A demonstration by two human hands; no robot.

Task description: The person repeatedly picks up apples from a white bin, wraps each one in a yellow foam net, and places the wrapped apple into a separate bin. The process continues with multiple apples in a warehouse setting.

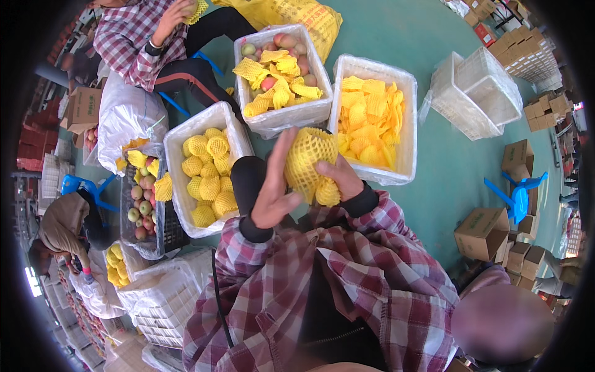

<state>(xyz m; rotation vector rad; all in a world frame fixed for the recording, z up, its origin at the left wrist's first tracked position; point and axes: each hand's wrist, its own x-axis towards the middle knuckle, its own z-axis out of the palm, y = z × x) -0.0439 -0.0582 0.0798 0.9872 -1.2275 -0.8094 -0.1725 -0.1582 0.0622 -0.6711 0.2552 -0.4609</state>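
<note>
My right hand (343, 179) grips a yellow foam fruit net (310, 158) in front of my chest, its thumb pressed on the mesh. A folded end of the net bulges below that thumb. Whether a fruit is inside the net I cannot tell. My left hand (275, 181) is slightly blurred, its fingers stretched out along the net's left side and its thumb apart. Beyond my right hand stands a white crate (408, 116) of flat yellow foam nets (369, 121). Net-wrapped fruits (209, 174) fill another white crate (173, 153) to the left.
Ahead, a plastic-lined crate (288, 118) holds apples (287, 41) and loose nets. A dark crate (174, 237) of apples stands at left. A co-worker (135, 51) sits close by at upper left. Stacked white crates (479, 93) and a blue stool (520, 197) are at right.
</note>
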